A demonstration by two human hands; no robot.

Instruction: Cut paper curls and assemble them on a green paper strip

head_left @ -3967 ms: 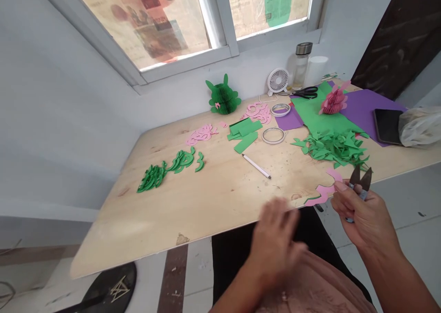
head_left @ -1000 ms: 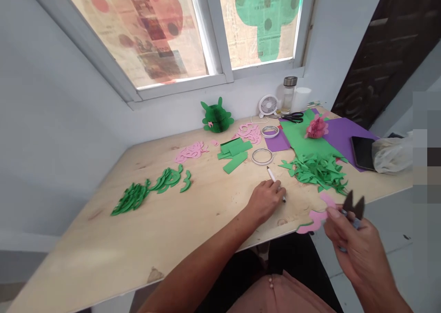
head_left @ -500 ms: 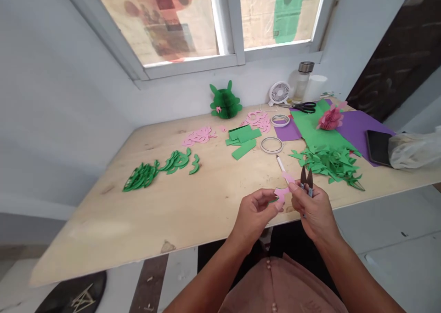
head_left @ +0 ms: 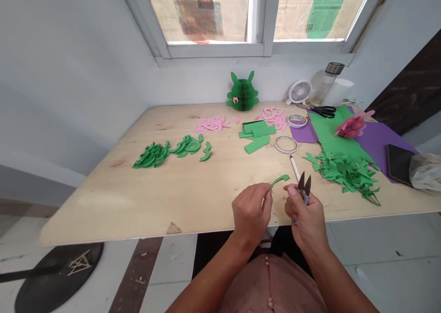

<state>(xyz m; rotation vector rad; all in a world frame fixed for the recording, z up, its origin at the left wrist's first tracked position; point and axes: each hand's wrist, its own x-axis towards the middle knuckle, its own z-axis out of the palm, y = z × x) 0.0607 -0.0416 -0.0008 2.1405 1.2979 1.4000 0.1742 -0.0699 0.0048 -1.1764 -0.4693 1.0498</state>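
My left hand (head_left: 251, 211) pinches one end of a curved green paper piece (head_left: 281, 179), whose free end points right over the table. A pair of thread snips (head_left: 303, 187) sits in my closed right hand (head_left: 308, 217), its two dark blades pointing up and slightly apart. Just beyond the snips lies a white pen (head_left: 294, 167). To the right of my right hand spreads a heap of green paper scraps (head_left: 346, 173). Curved green cut-outs (head_left: 153, 156) are piled at the left of the table.
Green paper strips (head_left: 258, 130), pink cut-outs (head_left: 212, 123) and tape rolls (head_left: 286, 144) lie mid-table. At the back stand a green honeycomb paper figure (head_left: 243, 94), a small fan (head_left: 299, 92) and a glass bottle (head_left: 327, 85). Black scissors (head_left: 324, 111) and a phone (head_left: 399, 163) are at right.
The pink paper piece between my hands is no longer in sight, and the green piece now shows in my left fingers. My hands are slightly farther apart; the view has shifted.
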